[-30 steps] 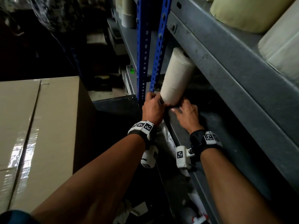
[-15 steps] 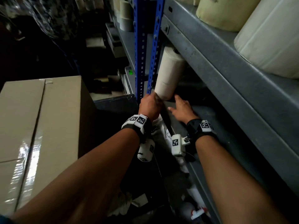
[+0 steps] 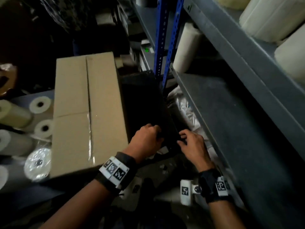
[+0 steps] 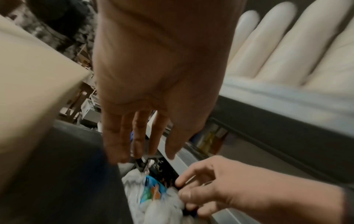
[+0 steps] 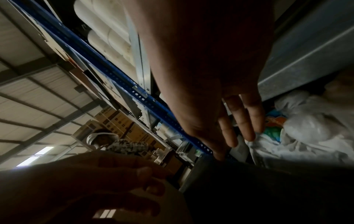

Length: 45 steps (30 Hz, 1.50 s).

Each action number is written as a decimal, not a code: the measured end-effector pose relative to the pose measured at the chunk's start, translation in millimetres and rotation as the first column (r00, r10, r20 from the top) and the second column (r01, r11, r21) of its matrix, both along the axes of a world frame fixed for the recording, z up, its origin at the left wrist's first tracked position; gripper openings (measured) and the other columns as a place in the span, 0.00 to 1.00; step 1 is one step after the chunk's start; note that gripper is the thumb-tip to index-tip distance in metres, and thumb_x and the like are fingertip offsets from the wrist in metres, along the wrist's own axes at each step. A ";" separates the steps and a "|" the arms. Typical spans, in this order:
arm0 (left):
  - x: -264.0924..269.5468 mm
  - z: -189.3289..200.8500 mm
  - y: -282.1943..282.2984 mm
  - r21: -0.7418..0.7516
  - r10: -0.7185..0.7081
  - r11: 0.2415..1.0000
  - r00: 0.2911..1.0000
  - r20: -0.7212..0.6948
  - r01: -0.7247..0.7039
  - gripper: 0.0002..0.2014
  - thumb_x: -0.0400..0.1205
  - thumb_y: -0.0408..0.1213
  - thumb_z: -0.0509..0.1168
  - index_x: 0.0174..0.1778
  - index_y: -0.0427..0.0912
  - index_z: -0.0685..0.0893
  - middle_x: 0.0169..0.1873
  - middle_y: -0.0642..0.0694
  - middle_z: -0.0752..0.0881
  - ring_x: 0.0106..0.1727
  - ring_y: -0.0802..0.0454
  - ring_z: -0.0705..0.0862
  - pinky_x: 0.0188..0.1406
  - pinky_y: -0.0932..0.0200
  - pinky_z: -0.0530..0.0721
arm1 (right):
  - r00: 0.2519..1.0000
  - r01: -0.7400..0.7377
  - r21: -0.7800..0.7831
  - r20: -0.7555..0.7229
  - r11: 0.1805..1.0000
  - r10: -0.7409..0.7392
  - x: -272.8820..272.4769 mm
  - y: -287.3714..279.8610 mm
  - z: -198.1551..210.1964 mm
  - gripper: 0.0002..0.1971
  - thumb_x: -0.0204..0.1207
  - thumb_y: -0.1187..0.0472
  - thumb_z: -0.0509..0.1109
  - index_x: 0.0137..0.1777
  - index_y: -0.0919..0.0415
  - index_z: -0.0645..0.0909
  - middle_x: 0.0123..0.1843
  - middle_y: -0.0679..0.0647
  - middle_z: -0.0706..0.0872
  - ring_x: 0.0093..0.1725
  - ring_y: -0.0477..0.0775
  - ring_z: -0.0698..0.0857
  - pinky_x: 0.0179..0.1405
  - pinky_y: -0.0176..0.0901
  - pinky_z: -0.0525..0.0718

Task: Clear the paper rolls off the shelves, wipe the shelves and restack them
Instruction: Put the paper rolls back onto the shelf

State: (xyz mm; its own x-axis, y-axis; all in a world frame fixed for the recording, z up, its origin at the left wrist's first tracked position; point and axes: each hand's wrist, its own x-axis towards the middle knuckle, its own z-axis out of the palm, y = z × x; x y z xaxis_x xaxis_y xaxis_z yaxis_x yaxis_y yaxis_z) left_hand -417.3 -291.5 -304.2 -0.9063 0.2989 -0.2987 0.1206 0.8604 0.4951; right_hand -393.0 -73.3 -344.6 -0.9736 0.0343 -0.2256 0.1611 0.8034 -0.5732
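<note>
One cream paper roll [image 3: 186, 50] stands upright at the far left end of the bare grey lower shelf [image 3: 231, 113], beside the blue upright [image 3: 165, 47]. Neither hand touches it. My left hand [image 3: 157, 134] and right hand [image 3: 181, 138] are low in front of the shelf, over the near edge of a black bin [image 3: 145, 100]. The left wrist view shows the left hand's fingers [image 4: 138, 144] straight and empty. In the right wrist view the right hand's fingers [image 5: 239, 128] are relaxed and hold nothing. More rolls [image 3: 272, 17] lie on the upper shelf.
A taped cardboard box [image 3: 89, 113] stands left of the bin. Several paper rolls [image 3: 39, 104] lie on the floor beyond it. A crumpled white plastic bag [image 3: 186, 109] sits under the shelf edge, just past my fingers. Another person stands farther down the aisle.
Both hands let go of the paper roll, which now stands on the shelf's left end. They dropped down and back to the black bin. My view tilted downward.
</note>
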 end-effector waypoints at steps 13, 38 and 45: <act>148.1 67.6 -207.7 0.360 0.143 0.926 0.988 -0.061 -0.112 0.15 0.83 0.45 0.72 0.66 0.50 0.88 0.57 0.54 0.87 0.53 0.58 0.89 0.55 0.50 0.90 | 0.910 -0.405 0.021 0.103 0.914 0.401 109.6 -172.6 60.5 0.12 0.77 0.51 0.81 0.59 0.47 0.86 0.55 0.46 0.88 0.55 0.48 0.87 0.55 0.49 0.88; 203.7 -22.9 -472.1 -0.165 0.448 0.879 0.893 -0.032 -0.447 0.38 0.79 0.51 0.72 0.83 0.54 0.63 0.77 0.37 0.63 0.72 0.25 0.68 0.56 0.27 0.85 | 0.765 -0.616 0.008 0.244 0.787 0.596 188.2 -500.5 7.9 0.30 0.79 0.53 0.79 0.78 0.56 0.74 0.73 0.58 0.81 0.72 0.59 0.80 0.69 0.55 0.82; 232.0 1.2 -503.6 -0.097 0.481 0.873 0.877 0.006 -0.478 0.43 0.68 0.69 0.65 0.78 0.52 0.70 0.68 0.38 0.69 0.64 0.27 0.74 0.55 0.32 0.84 | 0.808 -0.570 0.027 0.201 0.821 0.554 172.8 -543.9 -25.4 0.37 0.72 0.59 0.82 0.78 0.62 0.68 0.74 0.63 0.76 0.75 0.68 0.76 0.74 0.60 0.79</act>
State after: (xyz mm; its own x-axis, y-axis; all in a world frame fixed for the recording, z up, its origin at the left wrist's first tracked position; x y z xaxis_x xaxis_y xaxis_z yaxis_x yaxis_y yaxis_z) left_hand -185.3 -795.2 -303.0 -0.9220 -0.1993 -0.3321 -0.3314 0.8498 0.4100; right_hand -220.2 -617.2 -370.0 -0.7723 -0.4808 -0.4153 -0.2419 0.8270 -0.5075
